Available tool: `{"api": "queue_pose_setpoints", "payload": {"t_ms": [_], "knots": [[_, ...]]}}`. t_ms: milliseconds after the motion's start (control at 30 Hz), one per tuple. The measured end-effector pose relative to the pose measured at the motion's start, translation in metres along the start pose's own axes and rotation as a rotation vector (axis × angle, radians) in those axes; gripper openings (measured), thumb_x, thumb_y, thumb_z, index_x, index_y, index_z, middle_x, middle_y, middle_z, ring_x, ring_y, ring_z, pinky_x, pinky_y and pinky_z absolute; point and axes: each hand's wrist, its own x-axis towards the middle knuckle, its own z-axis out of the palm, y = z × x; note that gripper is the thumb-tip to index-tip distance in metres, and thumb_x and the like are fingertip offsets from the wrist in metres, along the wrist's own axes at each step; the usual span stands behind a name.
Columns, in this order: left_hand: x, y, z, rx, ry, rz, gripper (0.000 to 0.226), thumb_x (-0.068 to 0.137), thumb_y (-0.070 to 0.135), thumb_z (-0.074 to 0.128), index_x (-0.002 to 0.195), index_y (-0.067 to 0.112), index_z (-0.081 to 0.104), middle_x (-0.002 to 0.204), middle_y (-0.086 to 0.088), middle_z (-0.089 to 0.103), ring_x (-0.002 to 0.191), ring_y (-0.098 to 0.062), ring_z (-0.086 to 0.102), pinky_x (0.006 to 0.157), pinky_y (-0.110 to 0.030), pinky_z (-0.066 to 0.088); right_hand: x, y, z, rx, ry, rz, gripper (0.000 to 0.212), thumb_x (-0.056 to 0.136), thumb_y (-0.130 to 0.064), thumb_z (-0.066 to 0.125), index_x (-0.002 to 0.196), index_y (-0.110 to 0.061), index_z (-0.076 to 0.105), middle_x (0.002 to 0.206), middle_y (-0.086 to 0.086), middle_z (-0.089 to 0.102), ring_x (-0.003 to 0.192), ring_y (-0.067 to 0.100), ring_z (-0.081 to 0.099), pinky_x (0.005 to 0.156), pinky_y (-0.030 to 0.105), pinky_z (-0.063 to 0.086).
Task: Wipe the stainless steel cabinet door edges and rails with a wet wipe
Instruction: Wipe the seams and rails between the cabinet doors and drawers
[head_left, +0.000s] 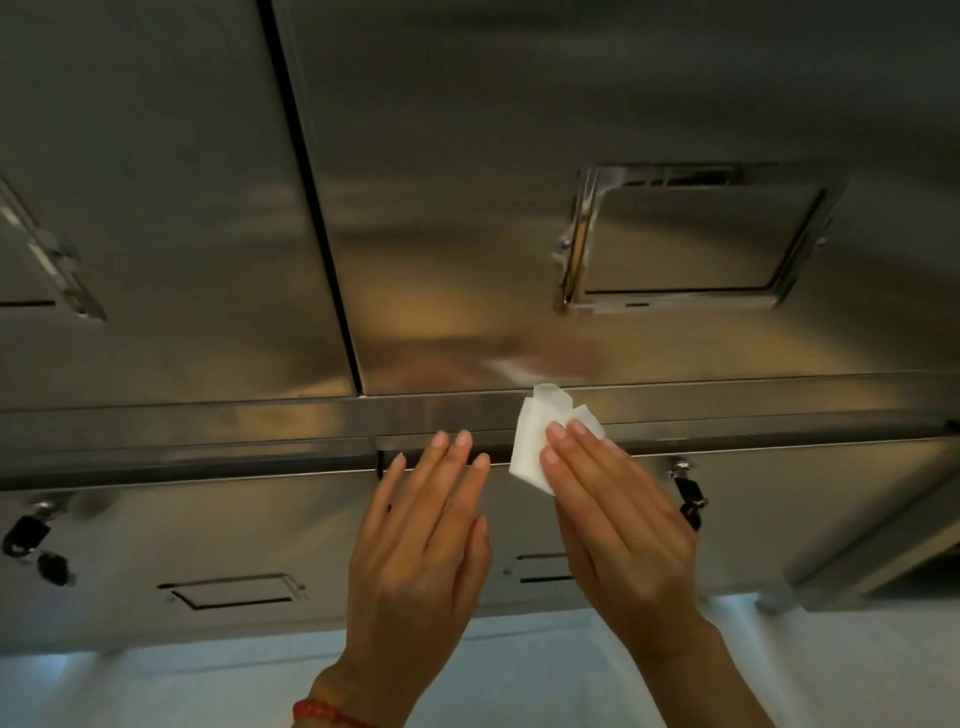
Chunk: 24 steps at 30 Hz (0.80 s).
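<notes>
Two bare hands, red beaded bracelet (332, 716) on left wrist, no sleeves

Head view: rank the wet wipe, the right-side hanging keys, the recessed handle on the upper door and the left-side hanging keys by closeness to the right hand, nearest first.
1. wet wipe, under the right hand fingertips on the rail.
2. right-side hanging keys, just right of that hand.
3. recessed handle, above on the upper door.
4. left-side hanging keys, at the far left edge.
</notes>
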Motion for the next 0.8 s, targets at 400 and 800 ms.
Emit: {"api": "queue_pose_setpoints", "payload": {"t_ms": [400, 800], "knots": [[-0.035, -0.043, 0.041, 0.109, 0.181, 0.091, 0.042, 0.09, 0.013, 0.047, 0.132, 0.006, 0.041, 0.139, -0.012, 0.042, 0.134, -0.023, 0.036, 0.11, -0.047, 0.027, -0.014, 0.007, 0.049, -0.088, 0.248, -0.154, 0.037, 0.077, -0.001, 0.076, 0.11, -0.003, 0.062, 0.119, 0.013, 0.058, 0.113, 0.026, 0.058, 0.094, 0.038, 0.049], [-0.042, -0.064, 0.032, 0.288, 0.227, 0.104, 0.047, 0.09, 0.018, 0.045, 0.135, 0.004, 0.038, 0.143, -0.014, 0.037, 0.136, -0.024, 0.031, 0.107, -0.05, 0.029, -0.01, -0.009, 0.076, -0.072, 0.385, -0.15, 0.034, 0.076, 0.007, 0.069, 0.109, 0.002, 0.067, 0.118, 0.015, 0.062, 0.115, 0.025, 0.059, 0.091, 0.041, 0.052]]}}
